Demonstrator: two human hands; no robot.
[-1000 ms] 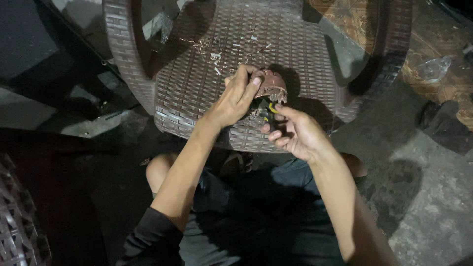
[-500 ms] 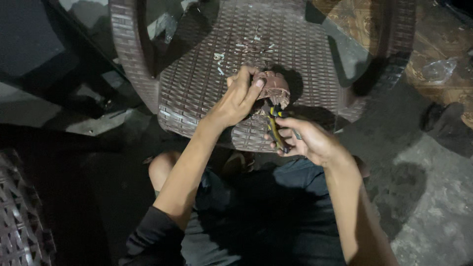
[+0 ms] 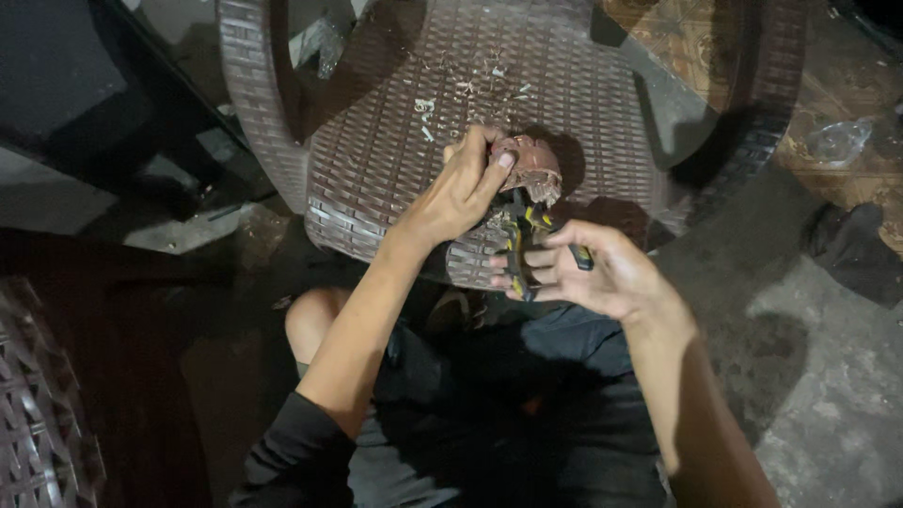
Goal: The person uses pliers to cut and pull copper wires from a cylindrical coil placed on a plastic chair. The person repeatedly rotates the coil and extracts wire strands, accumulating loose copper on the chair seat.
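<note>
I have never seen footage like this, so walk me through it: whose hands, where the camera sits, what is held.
The camera sits on a person's head and looks down at their own two bare hands, above their lap. The left hand pins a small reddish-brown lump on the seat of a brown woven chair. The right hand has its grip around pliers with black and yellow handles, their nose at the lump. Pale shavings lie scattered on the seat. What the lump is, I cannot tell.
</note>
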